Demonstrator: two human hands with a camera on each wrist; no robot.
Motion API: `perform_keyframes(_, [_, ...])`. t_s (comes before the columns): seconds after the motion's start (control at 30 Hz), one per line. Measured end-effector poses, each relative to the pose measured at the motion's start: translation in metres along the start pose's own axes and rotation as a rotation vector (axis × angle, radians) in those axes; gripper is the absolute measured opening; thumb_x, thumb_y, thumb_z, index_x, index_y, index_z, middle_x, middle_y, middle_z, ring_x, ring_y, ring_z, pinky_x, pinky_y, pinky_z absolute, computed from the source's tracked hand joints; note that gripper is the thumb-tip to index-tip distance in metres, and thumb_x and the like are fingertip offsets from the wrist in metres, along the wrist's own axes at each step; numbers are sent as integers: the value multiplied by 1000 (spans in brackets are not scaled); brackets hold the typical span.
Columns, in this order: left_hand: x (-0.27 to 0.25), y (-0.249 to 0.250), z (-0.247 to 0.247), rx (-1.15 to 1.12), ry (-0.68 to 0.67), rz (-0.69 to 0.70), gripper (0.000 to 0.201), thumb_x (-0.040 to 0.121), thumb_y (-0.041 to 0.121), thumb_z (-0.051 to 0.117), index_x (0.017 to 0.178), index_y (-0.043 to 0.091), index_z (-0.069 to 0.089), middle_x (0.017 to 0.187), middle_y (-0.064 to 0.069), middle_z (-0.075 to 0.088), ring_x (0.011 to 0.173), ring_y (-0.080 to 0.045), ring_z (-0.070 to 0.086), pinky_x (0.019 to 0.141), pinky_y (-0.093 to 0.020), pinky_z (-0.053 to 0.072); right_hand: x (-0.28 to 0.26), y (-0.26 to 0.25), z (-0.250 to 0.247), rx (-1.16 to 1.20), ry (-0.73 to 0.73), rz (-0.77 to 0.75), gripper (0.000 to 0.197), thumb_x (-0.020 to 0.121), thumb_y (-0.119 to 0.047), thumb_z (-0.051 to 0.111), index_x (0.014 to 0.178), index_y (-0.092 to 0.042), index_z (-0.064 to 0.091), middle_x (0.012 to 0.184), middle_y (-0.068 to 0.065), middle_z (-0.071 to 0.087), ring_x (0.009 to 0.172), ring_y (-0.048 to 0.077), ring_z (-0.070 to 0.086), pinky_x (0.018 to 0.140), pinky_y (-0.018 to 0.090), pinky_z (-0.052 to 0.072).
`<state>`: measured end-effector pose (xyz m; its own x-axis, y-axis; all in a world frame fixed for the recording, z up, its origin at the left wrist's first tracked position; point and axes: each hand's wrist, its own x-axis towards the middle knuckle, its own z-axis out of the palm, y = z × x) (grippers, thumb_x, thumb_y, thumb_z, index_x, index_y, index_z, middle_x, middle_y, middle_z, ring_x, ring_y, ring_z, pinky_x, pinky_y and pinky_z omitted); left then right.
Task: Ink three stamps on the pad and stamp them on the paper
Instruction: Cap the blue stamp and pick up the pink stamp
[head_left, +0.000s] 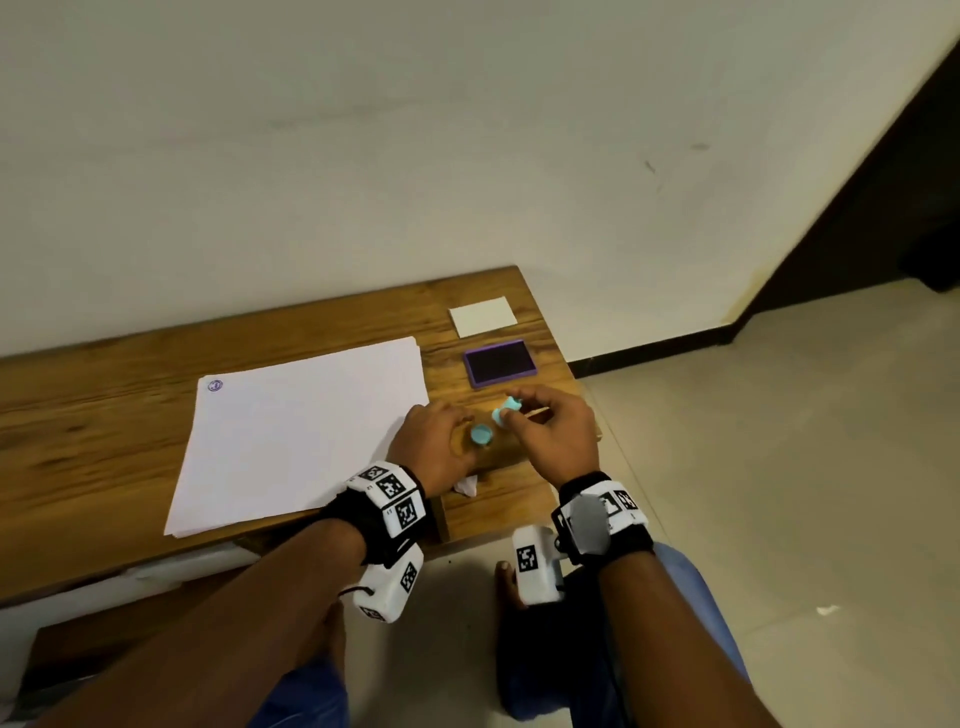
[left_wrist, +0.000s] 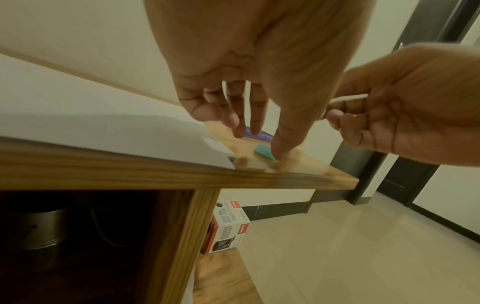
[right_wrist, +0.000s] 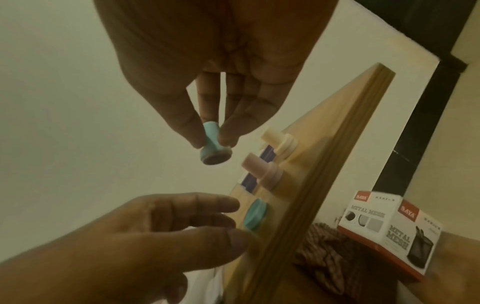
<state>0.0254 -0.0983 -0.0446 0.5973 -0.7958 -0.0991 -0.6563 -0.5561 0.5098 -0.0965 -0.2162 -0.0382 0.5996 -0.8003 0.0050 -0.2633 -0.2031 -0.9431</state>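
Note:
A white paper stack lies on the wooden table, with one round purple print near its far left corner. The purple ink pad lies open to the right of the paper. My right hand pinches a teal stamp by its handle, lifted off the table with its dark face tilted down. The stamp's teal cap lies on the table. My left hand hovers there with straight fingers, its thumb touching the table beside the cap. A pink stamp and a cream stamp stand between the cap and the pad.
A white card lies behind the ink pad near the wall. A crumpled tissue sits under my left wrist. The table's right edge is close to my right hand. A cardboard box stands on the floor below.

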Motion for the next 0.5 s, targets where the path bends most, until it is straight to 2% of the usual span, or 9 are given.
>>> perform_keyframes(0.17, [12,0,6,4,5,5,46,75,32,74,119,25,65,111,-1,60,101,-22,56,86,-35,49,7,4,7,9,-5,-3,21,81,-17,80,101,-24,76,88,-11,71,81,4,67,72,16,53])
perform_keyframes(0.27, [14,3,6,5,17,21,42,74,32,75,114,23,67,106,0,61,96,-21,57,82,-35,51,9,4,9,-6,1,-17,21,80,-19,80,101,-23,76,88,-9,72,81,4,67,75,22,57])
perform_keyframes(0.5, [12,5,6,-4,35,-3,38,73,37,76,107,20,68,106,3,63,95,-18,59,81,-31,51,12,6,8,8,16,9,23,80,-20,80,103,-23,76,91,-6,73,84,7,68,80,31,60])
